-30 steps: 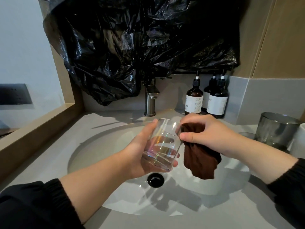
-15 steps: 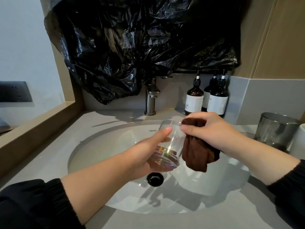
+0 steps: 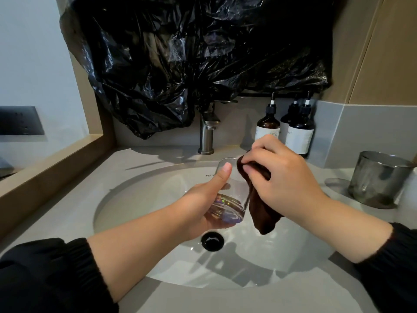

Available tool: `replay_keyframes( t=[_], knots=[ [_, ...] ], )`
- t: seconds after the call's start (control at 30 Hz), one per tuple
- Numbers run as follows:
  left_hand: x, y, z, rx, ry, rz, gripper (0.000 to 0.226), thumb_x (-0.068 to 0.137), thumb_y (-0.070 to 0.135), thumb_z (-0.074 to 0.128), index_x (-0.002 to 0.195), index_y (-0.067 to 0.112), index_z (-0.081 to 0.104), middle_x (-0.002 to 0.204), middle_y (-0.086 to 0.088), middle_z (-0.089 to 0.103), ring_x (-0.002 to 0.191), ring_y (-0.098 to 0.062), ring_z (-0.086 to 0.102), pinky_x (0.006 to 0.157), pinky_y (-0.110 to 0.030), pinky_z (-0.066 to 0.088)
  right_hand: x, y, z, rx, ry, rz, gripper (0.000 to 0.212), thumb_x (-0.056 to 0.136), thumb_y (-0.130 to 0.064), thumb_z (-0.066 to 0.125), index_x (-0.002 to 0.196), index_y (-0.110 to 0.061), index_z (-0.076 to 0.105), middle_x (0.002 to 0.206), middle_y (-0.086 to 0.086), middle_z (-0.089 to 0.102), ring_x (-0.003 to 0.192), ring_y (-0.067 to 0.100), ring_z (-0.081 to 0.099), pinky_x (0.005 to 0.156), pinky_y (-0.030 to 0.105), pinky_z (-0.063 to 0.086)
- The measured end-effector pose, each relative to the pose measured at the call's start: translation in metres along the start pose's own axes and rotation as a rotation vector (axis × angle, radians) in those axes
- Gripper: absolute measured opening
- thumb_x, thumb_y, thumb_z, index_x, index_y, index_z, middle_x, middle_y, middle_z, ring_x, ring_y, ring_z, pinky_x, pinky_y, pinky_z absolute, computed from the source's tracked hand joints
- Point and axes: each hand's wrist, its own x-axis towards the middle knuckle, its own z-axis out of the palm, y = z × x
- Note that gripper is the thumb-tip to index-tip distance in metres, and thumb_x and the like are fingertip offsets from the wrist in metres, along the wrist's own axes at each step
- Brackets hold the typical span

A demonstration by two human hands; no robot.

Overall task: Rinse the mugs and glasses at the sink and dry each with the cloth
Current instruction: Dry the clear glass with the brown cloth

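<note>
My left hand (image 3: 200,206) grips a clear glass tumbler (image 3: 232,195) over the white sink basin (image 3: 135,211), thumb lying along its side and its mouth tilted away from me. My right hand (image 3: 284,177) pinches a dark brown cloth (image 3: 261,211) against the glass's rim on the right side. The rest of the cloth hangs down beside the glass. No water runs from the metal tap (image 3: 207,134).
Three dark pump bottles (image 3: 297,134) stand at the back right of the counter. A shiny metal cup (image 3: 379,179) sits at the right edge. Black plastic sheeting (image 3: 191,59) hangs over the tap. The drain (image 3: 212,241) lies below the glass. A wooden ledge (image 3: 52,163) runs along the left.
My left hand has turned the glass so its mouth points further away and lifted it slightly. My right hand has moved the cloth up to the rim.
</note>
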Motion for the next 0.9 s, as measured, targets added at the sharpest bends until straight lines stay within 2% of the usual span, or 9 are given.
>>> replay_keyframes(
  t=[0.2,0.27,0.37,0.5,0.6,0.7,0.77,0.83,0.9],
  knots=[
    [-0.001,0.003,-0.007,0.005,0.014,0.048,0.065,0.069,0.067,0.057,0.093,0.007,0.063,0.067,-0.009,0.063,0.063,-0.022,0.062,0.061,-0.033,0.054,-0.019,-0.019,0.004,0.071,-0.176,-0.341,0.011,0.088,-0.01,0.059,0.082,-0.006,0.067,0.09,0.008,0.059,0.077,0.025,0.054,0.064,0.036,0.046],
    [-0.003,0.006,-0.008,0.003,0.019,0.044,0.06,0.072,0.063,0.059,0.09,0.006,0.063,0.069,-0.01,0.064,0.062,-0.024,0.062,0.06,-0.032,0.052,-0.013,-0.014,0.004,0.034,-0.14,-0.345,0.011,0.088,-0.008,0.059,0.082,-0.004,0.067,0.089,0.01,0.06,0.076,0.028,0.055,0.063,0.038,0.046],
    [-0.005,0.008,-0.006,-0.053,0.042,0.014,0.073,0.065,0.062,0.066,0.109,0.004,0.062,0.095,-0.022,0.069,0.075,-0.033,0.067,0.063,-0.036,0.054,-0.004,-0.002,0.002,-0.013,-0.028,-0.221,0.012,0.089,-0.01,0.057,0.085,-0.003,0.067,0.09,0.01,0.059,0.078,0.026,0.056,0.065,0.038,0.047],
    [-0.004,0.005,-0.005,-0.095,-0.007,0.028,0.067,0.054,0.064,0.066,0.088,0.006,0.065,0.072,-0.011,0.065,0.065,-0.025,0.063,0.062,-0.034,0.053,-0.02,-0.015,0.005,0.046,-0.076,-0.373,0.008,0.085,-0.002,0.06,0.079,-0.001,0.066,0.088,0.012,0.06,0.072,0.031,0.053,0.061,0.041,0.045],
    [-0.002,0.005,-0.006,-0.103,-0.007,0.013,0.068,0.052,0.062,0.068,0.091,0.006,0.065,0.072,-0.012,0.064,0.064,-0.027,0.062,0.061,-0.035,0.052,-0.018,-0.007,0.004,0.022,-0.089,-0.429,0.007,0.084,0.0,0.061,0.079,0.0,0.066,0.088,0.014,0.06,0.071,0.032,0.052,0.06,0.041,0.044],
    [-0.002,0.008,-0.006,-0.118,-0.012,-0.025,0.08,0.055,0.059,0.068,0.111,0.002,0.062,0.086,-0.022,0.067,0.066,-0.033,0.066,0.062,-0.036,0.053,-0.008,0.016,0.004,0.055,-0.017,-0.222,0.005,0.085,-0.003,0.06,0.082,-0.002,0.064,0.09,0.01,0.058,0.08,0.026,0.055,0.071,0.038,0.047],
    [-0.001,0.01,-0.007,-0.11,-0.013,-0.027,0.082,0.055,0.06,0.066,0.115,0.003,0.061,0.088,-0.023,0.069,0.066,-0.034,0.068,0.062,-0.036,0.054,-0.003,0.021,0.001,0.21,-0.015,0.071,0.008,0.085,-0.004,0.062,0.082,-0.012,0.062,0.09,0.0,0.057,0.084,0.012,0.055,0.078,0.023,0.045],
    [-0.001,0.012,-0.009,-0.101,-0.028,-0.04,0.083,0.054,0.061,0.065,0.114,0.004,0.062,0.086,-0.022,0.069,0.067,-0.034,0.068,0.064,-0.036,0.053,0.0,0.021,-0.001,0.385,-0.139,0.346,0.016,0.087,-0.008,0.064,0.083,-0.024,0.062,0.09,-0.009,0.06,0.086,-0.003,0.054,0.075,0.005,0.039],
    [-0.003,0.013,-0.011,-0.088,-0.086,-0.065,0.081,0.057,0.063,0.063,0.112,0.004,0.063,0.084,-0.022,0.069,0.066,-0.033,0.067,0.062,-0.033,0.053,0.001,0.023,-0.004,0.583,-0.307,0.486,0.016,0.088,-0.017,0.064,0.091,-0.033,0.066,0.093,-0.017,0.064,0.087,-0.012,0.056,0.077,0.003,0.039]
  ],
)
